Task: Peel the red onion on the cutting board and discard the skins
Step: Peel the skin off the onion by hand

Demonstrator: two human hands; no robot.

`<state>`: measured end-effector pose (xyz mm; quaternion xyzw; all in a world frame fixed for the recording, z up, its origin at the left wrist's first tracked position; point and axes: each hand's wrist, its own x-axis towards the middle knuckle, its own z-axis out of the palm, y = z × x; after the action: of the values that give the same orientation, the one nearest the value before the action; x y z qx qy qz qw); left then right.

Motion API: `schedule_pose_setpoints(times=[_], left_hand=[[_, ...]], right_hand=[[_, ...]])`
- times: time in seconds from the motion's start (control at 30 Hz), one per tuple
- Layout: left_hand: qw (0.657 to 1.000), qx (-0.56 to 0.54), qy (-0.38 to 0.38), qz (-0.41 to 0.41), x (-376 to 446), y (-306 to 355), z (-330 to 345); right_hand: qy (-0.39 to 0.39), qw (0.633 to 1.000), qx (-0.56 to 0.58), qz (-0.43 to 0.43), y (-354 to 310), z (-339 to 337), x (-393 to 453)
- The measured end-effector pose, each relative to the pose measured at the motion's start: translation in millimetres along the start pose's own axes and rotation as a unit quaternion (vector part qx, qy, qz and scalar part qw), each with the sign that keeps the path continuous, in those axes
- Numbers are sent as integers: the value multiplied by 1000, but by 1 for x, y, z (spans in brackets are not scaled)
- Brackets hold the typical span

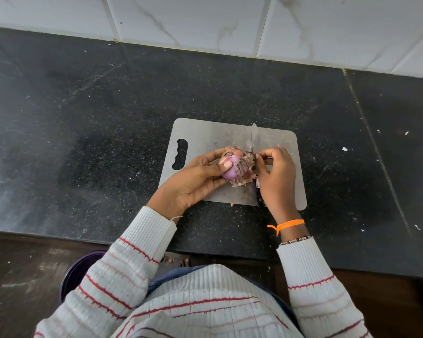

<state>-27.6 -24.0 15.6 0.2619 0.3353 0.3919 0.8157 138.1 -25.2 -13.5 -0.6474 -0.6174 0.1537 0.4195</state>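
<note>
A red onion (235,168), partly bare and purple, is held just above the grey cutting board (205,135). My left hand (195,181) grips it from the left, thumb on top. My right hand (276,172) pinches loose papery skin (248,159) at the onion's right end. More dry skin (238,182) hangs under the onion. A knife lies on the board beneath my hands, its blade (254,137) pointing away from me and its dark handle (259,198) partly hidden by my right hand.
The board sits on a black speckled stone counter (108,118) with a white tiled wall (205,20) behind. A purple bin (78,272) stands on the floor at lower left, below the counter edge. Small skin scraps lie near the board's front edge.
</note>
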Motion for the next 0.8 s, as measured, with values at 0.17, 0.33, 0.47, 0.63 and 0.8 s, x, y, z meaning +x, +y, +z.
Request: schedule_pose_setpoints(times=[0.17, 0.33, 0.47, 0.63, 0.8], left_hand=[[999, -6, 41, 0, 4, -1, -1], [998, -6, 62, -15, 5, 0, -1], [998, -7, 55, -27, 3, 1, 1], [998, -1, 53, -16, 2, 2, 3], [993, 61, 95, 23, 2, 1, 6]], right_hand=[[-47, 991, 107, 65, -6, 1, 0], [-97, 939, 292, 155, -23, -3, 0], [-63, 942, 289, 158, -21, -6, 0], [-9, 992, 97, 78, -8, -6, 4], [17, 997, 66, -37, -19, -9, 1]])
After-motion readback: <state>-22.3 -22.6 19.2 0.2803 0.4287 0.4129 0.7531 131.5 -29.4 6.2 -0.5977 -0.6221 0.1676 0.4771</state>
